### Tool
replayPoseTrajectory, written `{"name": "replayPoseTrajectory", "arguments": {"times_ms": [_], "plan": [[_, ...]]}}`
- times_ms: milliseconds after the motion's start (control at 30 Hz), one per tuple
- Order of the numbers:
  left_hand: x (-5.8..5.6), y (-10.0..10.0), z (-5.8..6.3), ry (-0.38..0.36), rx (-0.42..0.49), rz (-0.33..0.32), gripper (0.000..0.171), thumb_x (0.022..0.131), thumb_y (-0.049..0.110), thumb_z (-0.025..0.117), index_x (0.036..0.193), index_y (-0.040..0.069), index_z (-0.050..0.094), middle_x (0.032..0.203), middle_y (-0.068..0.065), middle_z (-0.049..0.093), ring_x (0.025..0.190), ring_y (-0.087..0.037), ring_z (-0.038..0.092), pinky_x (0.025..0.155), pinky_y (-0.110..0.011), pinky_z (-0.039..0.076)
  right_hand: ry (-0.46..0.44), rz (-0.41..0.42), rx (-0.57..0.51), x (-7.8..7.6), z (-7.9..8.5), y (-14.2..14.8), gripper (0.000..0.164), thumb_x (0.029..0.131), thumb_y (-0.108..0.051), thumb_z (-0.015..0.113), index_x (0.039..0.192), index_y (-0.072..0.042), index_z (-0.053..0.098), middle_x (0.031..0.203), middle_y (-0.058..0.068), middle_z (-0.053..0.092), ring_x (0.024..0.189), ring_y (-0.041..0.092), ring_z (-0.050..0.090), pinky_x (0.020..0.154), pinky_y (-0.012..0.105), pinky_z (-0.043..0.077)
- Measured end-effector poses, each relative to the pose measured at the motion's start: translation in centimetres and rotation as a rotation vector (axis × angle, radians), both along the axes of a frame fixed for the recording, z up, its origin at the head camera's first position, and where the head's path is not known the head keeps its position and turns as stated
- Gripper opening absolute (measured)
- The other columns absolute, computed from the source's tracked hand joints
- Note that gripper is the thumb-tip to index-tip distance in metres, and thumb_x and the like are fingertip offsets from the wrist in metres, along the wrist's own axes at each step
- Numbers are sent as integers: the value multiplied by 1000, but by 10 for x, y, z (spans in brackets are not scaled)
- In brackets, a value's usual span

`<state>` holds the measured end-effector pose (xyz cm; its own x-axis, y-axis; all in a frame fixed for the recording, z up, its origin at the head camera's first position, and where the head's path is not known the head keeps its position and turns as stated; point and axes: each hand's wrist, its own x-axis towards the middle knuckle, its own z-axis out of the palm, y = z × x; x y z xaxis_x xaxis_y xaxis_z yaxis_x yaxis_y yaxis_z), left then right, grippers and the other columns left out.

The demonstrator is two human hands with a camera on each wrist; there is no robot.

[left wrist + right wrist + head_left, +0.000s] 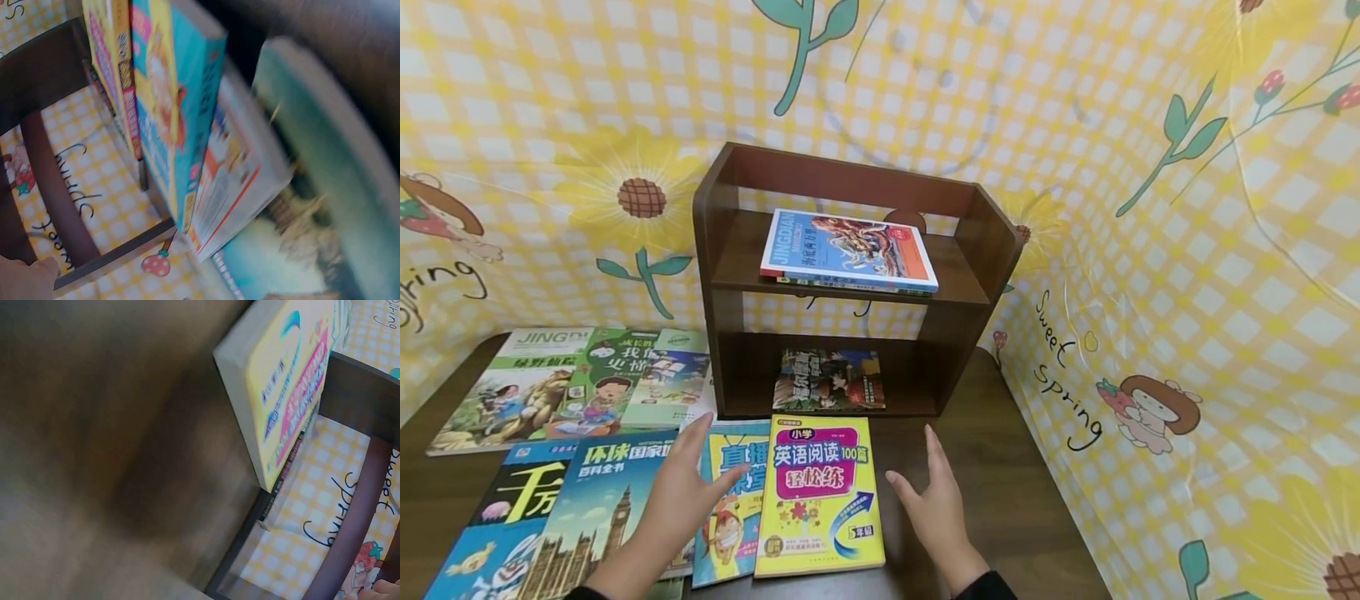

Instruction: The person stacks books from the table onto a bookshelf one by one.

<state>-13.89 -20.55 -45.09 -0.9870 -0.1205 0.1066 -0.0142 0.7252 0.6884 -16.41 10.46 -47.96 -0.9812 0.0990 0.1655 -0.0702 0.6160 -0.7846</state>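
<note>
A yellow English reading workbook [820, 533] lies flat on the table in front of a small brown bookshelf [857, 318]. My left hand [673, 500] hovers over a blue book [722, 546] left of the workbook, fingers extended and thumb apart. To the workbook's right, my right hand [942, 517] is held out with fingers straight, not touching it. Neither hand holds anything. On the upper shelf lies a short stack of books topped by a blue and orange one [850, 246]. A dark-covered book [829, 380] lies on the lower shelf.
Left of the shelf, several green and white books [602, 379] lie overlapping. Nearer are an encyclopedia with a clock tower [587, 525] and a blue book with a rabbit [493, 554]. Yellow checked cloth [1097, 250] surrounds the dark wooden table [1000, 467].
</note>
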Motion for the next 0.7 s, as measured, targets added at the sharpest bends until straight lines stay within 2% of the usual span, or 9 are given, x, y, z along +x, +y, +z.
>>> {"name": "replayPoseTrajectory", "arguments": {"times_ms": [133,233,333,467,567,700], "plan": [[-2,6,-13,-141,25,-4,102,83,46,73,151,-5,15,150,-36,18,132,-57,25,97,-67,36,-8,-1,-2,7,-6,0,87,83,-35,76,153,-14,29,154,15,32,139,36,32,106,55,35],[-5,13,-24,-220,37,-10,102,84,42,73,150,-8,13,150,-37,16,131,-56,27,97,-65,39,1,9,-16,13,-8,0,86,83,-31,76,152,-12,30,154,16,33,139,37,33,107,55,35],[-8,20,-36,-252,26,-14,99,85,34,75,148,-12,15,149,-38,17,129,-56,31,96,-62,42,-7,9,-17,18,-9,0,85,83,-28,77,152,-11,30,153,17,33,139,37,33,108,55,34],[-13,32,-48,-305,-10,2,99,83,33,77,147,-14,17,147,-39,21,132,-54,29,100,-61,38,-30,0,-5,23,-13,0,85,82,-29,77,151,-10,31,152,18,35,138,38,34,107,55,34],[-17,41,-53,-336,-72,18,99,81,35,78,144,-17,23,144,-39,27,132,-54,29,103,-61,35,-33,17,-8,26,-17,-1,84,82,-28,77,151,-9,32,152,18,36,137,38,35,107,55,34],[-20,48,-58,-322,-177,11,96,78,38,80,137,-21,33,139,-41,34,128,-53,35,102,-60,37,-30,56,-13,31,-22,0,83,83,-24,77,150,-6,32,151,18,37,137,38,36,107,55,34]]}}
